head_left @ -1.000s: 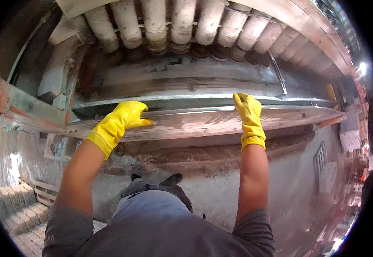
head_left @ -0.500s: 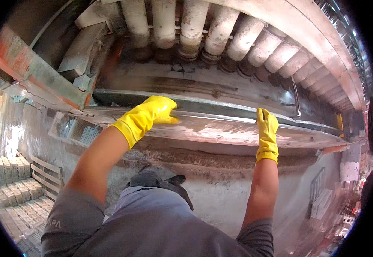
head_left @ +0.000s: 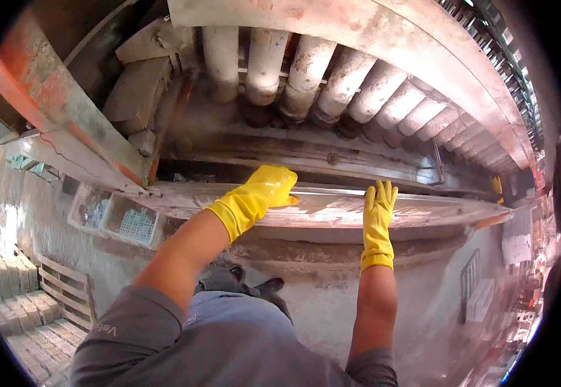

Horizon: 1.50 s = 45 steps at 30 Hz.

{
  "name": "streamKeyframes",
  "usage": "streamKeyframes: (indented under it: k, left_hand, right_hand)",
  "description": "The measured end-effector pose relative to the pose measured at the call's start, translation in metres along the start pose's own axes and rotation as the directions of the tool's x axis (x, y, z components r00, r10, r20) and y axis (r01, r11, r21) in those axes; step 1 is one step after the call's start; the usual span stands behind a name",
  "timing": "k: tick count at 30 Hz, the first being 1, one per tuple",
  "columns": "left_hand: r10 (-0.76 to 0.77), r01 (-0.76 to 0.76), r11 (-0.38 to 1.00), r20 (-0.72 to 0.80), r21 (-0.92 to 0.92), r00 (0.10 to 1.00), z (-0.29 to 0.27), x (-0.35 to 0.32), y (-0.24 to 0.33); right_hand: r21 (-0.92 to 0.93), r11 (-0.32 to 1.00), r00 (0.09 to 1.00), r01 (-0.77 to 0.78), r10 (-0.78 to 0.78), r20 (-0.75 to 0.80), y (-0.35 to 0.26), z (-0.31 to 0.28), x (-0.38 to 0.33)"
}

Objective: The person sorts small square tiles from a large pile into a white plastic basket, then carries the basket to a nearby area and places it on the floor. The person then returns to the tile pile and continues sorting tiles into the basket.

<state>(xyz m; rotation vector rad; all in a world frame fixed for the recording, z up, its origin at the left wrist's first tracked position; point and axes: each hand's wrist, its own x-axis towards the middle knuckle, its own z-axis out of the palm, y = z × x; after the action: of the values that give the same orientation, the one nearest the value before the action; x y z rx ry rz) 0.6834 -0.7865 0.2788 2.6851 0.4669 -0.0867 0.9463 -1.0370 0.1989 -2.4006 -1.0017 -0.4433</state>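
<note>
A long metal ledge [head_left: 332, 205] runs across in front of me, its pale top face looking wet. Behind its rim lies a dark trough [head_left: 229, 169]. My left hand [head_left: 261, 193], in a yellow rubber glove, is curled at the ledge left of centre. Its fingertips are turned away, so anything inside them is hidden. Farther right, my right hand [head_left: 378, 209], in a matching glove, lies against the ledge with fingers stretched up and slightly spread over the rim. Nothing shows in it.
A row of thick, stained pipes [head_left: 262, 68] stands behind the trough, under a broad metal beam [head_left: 358, 26]. An upright frame post [head_left: 68, 109] rises at left. Plastic crates [head_left: 129, 219], a wooden pallet [head_left: 64, 287] and stacked blocks [head_left: 19, 316] are at lower left.
My left hand has shifted right along the ledge and curled more. My right hand has moved slightly left, its fingers now spread rather than bunched at the rim. The whole view has shifted too.
</note>
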Motion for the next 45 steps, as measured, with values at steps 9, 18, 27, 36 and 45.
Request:
streamKeyframes:
  k: [9, 18, 27, 36, 45]
  left_hand:
    - [0.105, -0.113, 0.993, -0.189, -0.028, 0.976, -0.018, -0.017, -0.023]
    - [0.188, -0.203, 0.979, -0.349, -0.005, 0.918, -0.021, -0.002, -0.031]
    - [0.246, -0.007, 0.935, -0.635, 0.355, 0.732, 0.039, -0.002, -0.008]
    - [0.034, 0.2, 0.903, -0.526, 0.381, 0.85, 0.078, 0.118, 0.125]
    - [-0.035, 0.266, 0.889, -0.526, 0.372, 0.85, 0.154, 0.244, 0.267]
  right_hand:
    - [0.085, 0.917, 0.844, -0.389, 0.318, 0.431, -0.045, -0.039, -0.188]
    - [-0.539, 0.639, -0.084, -0.549, 0.6, 0.796, -0.012, -0.135, -0.548]
    - [-0.397, 0.324, -0.084, -0.859, 0.675, 0.733, -0.007, -0.157, -0.626]
    - [-0.428, 0.659, 0.191, -0.618, 0.654, 0.732, 0.142, -0.203, -0.707]
    - [-0.102, 0.185, 0.157, -0.977, 0.96, 0.233, 0.408, -0.189, -0.643]
